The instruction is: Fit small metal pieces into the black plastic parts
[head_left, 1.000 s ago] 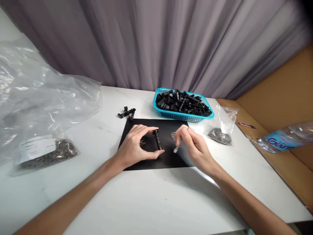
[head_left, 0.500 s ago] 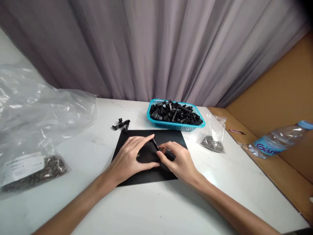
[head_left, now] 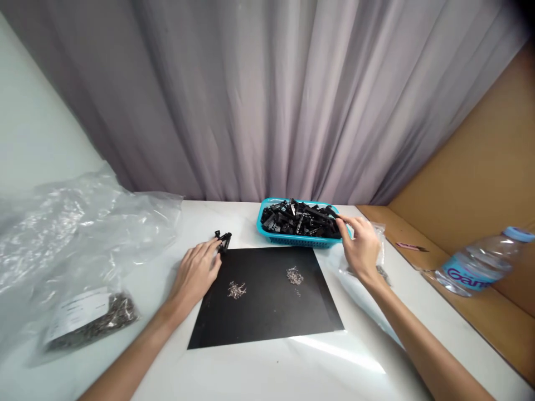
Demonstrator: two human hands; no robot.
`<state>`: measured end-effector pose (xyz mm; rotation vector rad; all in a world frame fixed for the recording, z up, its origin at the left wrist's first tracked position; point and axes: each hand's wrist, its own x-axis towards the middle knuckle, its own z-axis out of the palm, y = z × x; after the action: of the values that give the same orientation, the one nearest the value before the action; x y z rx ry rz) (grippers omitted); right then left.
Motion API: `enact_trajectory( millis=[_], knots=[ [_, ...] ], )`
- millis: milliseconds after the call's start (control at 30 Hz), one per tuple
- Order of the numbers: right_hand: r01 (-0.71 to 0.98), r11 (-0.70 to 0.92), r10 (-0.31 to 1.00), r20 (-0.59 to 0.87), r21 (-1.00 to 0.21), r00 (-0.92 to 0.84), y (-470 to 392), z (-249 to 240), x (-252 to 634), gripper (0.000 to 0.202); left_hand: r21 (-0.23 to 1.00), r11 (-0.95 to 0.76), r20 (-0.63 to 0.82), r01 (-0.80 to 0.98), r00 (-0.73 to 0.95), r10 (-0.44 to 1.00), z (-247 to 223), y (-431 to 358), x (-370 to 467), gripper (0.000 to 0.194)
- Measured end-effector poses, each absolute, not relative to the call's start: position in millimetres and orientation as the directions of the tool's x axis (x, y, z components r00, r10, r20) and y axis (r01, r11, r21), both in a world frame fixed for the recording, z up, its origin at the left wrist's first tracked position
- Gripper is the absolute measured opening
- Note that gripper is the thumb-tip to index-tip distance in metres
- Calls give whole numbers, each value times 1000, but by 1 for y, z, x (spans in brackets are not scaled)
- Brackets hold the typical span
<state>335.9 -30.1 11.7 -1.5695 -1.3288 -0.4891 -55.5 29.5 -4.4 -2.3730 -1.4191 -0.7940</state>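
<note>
My left hand (head_left: 198, 273) reaches to the small group of black plastic parts (head_left: 224, 240) at the mat's far left corner. Its fingers are stretched out, the thumb a little apart, and the fingertips touch or cover some of the parts. Over the right end of the blue basket (head_left: 305, 241), my right hand (head_left: 363, 244) pinches a black plastic part (head_left: 333, 213) between thumb and fingers. Many similar black parts (head_left: 292, 218) fill the basket. On the black mat (head_left: 267, 323) lie two piles of tiny metal pieces, one left (head_left: 237, 290) and one right (head_left: 295, 275).
A big clear plastic bag (head_left: 137, 228) covers the left side, with a labelled bag of small dark pieces (head_left: 121, 312) in front. Behind my right hand is another small bag (head_left: 381, 273). A water bottle (head_left: 480, 267) and a pink cutter (head_left: 412, 247) lie on the cardboard at right.
Both hands have parted from the middle of the mat, uncovering the two metal piles. The left went to the parts at far left, the right to the basket. The camera view has tilted up.
</note>
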Motion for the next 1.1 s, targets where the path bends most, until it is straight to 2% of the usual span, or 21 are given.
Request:
enact_trajectory(
  millis=[100,233,300,333,433,500,633,767,967,1033,1100],
  knots=[
    [914,48,598,745,-402,296,-22,3,342,46,20,-464,565,886,372,736,-3,27,-55,36],
    [907,20,585,741,-420,330,-30,1,334,47,25,-465,558,885,373,741,1,24,-51,36],
    [904,83,624,728,-420,282,-42,9,325,43,25,-468,564,883,374,736,2,24,-48,35],
    [901,154,688,699,-405,196,-49,14,320,40,15,-466,569,885,376,732,3,23,-47,34],
    [852,358,880,442,-383,-171,-72,32,305,33,-28,-456,582,889,385,716,3,23,-46,31],
    [824,414,906,264,-387,-331,-84,41,298,27,-29,-453,590,891,381,711,3,23,-46,27],
    [800,464,882,114,-380,-458,-98,47,291,32,-9,-457,591,889,373,715,3,22,-47,22],
    [811,507,846,-8,-291,-533,-105,41,288,41,-34,-441,587,897,375,717,2,21,-45,22],
    [808,560,818,-34,-183,-574,-112,37,281,43,-29,-441,585,897,373,720,0,21,-43,25],
    [814,546,833,27,-198,-553,-111,37,278,39,7,-459,584,888,369,723,0,22,-42,23],
    [825,510,860,130,-244,-493,-108,36,275,27,73,-479,586,875,351,730,1,23,-42,22]
  ],
)
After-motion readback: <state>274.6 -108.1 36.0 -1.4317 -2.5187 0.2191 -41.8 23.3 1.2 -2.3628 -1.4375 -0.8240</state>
